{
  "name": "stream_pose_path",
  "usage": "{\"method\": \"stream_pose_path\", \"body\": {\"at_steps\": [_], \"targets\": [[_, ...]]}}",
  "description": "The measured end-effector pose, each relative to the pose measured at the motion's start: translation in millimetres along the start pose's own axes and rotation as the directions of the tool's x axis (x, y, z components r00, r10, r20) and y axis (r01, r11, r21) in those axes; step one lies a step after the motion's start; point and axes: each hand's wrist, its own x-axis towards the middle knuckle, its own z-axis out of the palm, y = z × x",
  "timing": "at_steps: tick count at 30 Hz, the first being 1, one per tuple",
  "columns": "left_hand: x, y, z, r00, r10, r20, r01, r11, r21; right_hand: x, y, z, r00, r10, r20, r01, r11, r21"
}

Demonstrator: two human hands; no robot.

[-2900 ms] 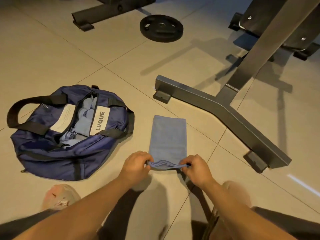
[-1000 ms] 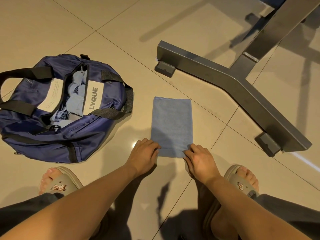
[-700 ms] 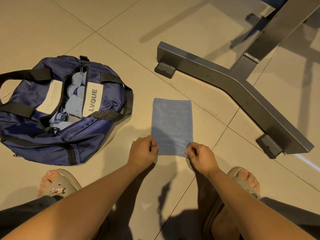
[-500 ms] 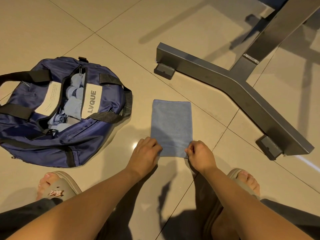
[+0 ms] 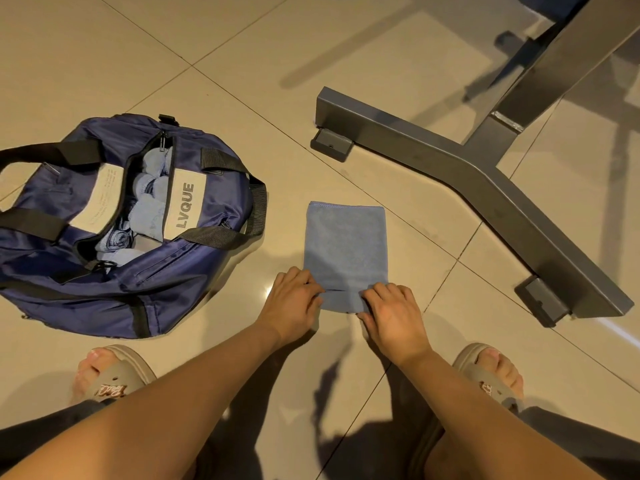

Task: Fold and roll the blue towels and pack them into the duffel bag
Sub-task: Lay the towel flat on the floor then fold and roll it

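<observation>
- Towel (image 5: 346, 247) flat on floor (image 5: 242, 64), near edge turned over.
- Left hand (image 5: 294, 304), right hand (image 5: 394, 315) — fingers (image 5: 309, 286) curled, gripping that edge's corners.
- Bag (image 5: 104, 271) open, at left.

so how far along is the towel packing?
Done: several rolled towels sit in the open duffel bag. In hand: the left hand and right hand hold the near end of the folded towel on the floor, first turn showing. Left: finish the roll, put it in the bag.
</observation>
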Motion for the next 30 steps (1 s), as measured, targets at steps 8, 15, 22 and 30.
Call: {"method": "stream_pose_path", "body": {"at_steps": [8, 15, 22, 30], "targets": [[8, 0, -16, 0.999, 0.026, 0.029, -0.024, 0.997, -0.072, 31, 7, -13, 0.960, 0.051, 0.276, -0.062, 0.998, 0.031], [-3, -3, 2, 0.995, 0.059, -0.082, -0.056, 0.998, 0.042, 46, 4, -22, 0.933, 0.099, 0.346, -0.124, 0.991, 0.049], [33, -3, -17, 0.972, -0.151, 0.179, 0.155, 0.988, -0.008, 23, -12, -11, 0.994, -0.106, 0.024, 0.105, 0.994, 0.006], [22, 6, -22, 0.997, 0.075, -0.023, -0.071, 0.987, 0.144, 48, 0, -15, 0.977, -0.023, 0.214, -0.002, 0.993, 0.114]]}}
